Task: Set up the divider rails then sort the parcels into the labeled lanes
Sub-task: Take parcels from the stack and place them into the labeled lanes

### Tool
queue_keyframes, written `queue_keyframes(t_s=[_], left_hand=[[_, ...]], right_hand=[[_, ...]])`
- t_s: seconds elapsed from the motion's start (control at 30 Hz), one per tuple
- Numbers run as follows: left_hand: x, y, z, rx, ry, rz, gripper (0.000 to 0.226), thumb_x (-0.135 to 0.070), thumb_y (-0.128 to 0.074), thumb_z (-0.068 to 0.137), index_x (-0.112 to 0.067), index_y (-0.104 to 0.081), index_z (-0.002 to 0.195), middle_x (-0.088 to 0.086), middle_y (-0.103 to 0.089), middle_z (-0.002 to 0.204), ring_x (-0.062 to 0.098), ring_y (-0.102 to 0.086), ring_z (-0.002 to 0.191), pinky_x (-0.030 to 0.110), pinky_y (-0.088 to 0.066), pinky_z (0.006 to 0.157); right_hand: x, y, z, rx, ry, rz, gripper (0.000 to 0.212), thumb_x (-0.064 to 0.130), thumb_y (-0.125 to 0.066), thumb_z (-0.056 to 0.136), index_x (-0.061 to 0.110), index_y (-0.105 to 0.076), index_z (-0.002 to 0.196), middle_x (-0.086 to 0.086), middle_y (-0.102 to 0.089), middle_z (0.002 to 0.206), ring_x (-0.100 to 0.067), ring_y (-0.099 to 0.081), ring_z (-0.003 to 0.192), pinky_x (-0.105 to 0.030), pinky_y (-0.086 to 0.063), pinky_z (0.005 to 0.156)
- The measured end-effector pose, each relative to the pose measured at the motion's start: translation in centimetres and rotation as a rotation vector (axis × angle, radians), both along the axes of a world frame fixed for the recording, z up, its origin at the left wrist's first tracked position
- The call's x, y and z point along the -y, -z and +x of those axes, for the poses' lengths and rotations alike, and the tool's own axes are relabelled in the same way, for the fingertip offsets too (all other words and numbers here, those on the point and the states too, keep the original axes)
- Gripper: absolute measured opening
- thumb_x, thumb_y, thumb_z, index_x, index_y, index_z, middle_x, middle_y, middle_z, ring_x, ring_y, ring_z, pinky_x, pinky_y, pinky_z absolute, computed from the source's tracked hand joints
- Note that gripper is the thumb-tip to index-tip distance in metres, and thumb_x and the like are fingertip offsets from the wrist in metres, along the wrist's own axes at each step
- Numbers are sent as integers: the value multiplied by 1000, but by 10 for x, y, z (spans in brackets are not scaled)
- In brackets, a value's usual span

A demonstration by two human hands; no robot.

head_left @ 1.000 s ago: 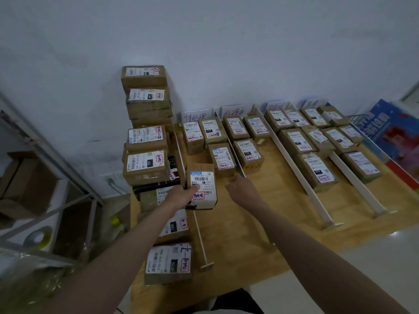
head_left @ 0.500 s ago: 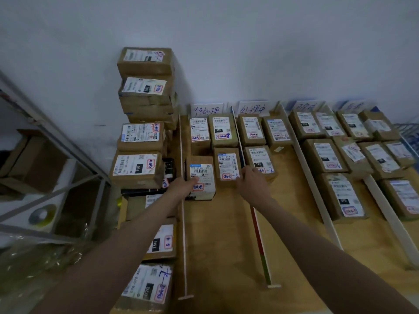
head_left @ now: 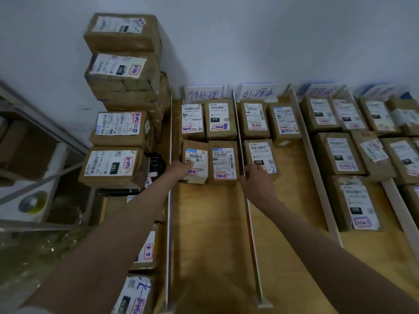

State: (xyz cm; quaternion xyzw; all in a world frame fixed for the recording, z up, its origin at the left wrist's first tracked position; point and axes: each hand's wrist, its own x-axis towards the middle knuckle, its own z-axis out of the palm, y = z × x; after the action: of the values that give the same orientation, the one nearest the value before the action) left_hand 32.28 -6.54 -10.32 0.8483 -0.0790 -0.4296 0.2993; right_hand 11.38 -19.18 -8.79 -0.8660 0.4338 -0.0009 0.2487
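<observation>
A wooden table (head_left: 208, 230) is split into lanes by white divider rails (head_left: 249, 214). Handwritten lane labels (head_left: 203, 92) stand at the wall end. My left hand (head_left: 180, 168) grips a small brown parcel (head_left: 196, 160) by its near left corner. That parcel sits in the second row of the leftmost lane, next to another parcel (head_left: 223, 162). My right hand (head_left: 256, 181) reaches out with straight fingers to the rail between the first two lanes, just in front of a parcel marked 122 (head_left: 259, 155).
A tall stack of unsorted parcels (head_left: 122, 87) stands left of the outer rail (head_left: 169, 200), with more parcels (head_left: 136, 295) near me. The right lanes hold several sorted parcels (head_left: 340, 155). A metal shelf (head_left: 34, 155) stands at far left.
My left hand has carried the parcel forward and set it in the first lane's second row. My right hand has moved forward to the rail. The view has come closer to the table.
</observation>
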Motion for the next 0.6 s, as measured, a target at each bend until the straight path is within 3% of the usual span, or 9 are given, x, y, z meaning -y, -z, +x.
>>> queue_keyframes(t_s=[0.27,0.43,0.6], left_hand=[[-9,22,6,100,88,-18,44,-34,-48,102,-11,-50,139,9,-58,138,26,-57,121,33,-46,94],[-38,22,-21,415,290,17,61,-24,-63,92,-12,-37,145,12,-39,143,32,-51,124,42,-47,101],[-56,30,-48,589,465,72,73,-23,-68,89,-8,-30,149,8,-27,150,27,-39,133,37,-45,102]], right_hand=[[5,10,-7,9,-32,27,29,28,-52,98,14,-56,124,-7,-60,120,-23,-57,108,-41,-52,87],[2,10,2,44,-43,32,28,22,-56,96,10,-55,121,-8,-59,120,-24,-57,108,-36,-50,85],[-9,8,12,12,-72,8,36,21,-55,94,13,-50,129,-8,-55,125,-25,-50,117,-43,-49,95]])
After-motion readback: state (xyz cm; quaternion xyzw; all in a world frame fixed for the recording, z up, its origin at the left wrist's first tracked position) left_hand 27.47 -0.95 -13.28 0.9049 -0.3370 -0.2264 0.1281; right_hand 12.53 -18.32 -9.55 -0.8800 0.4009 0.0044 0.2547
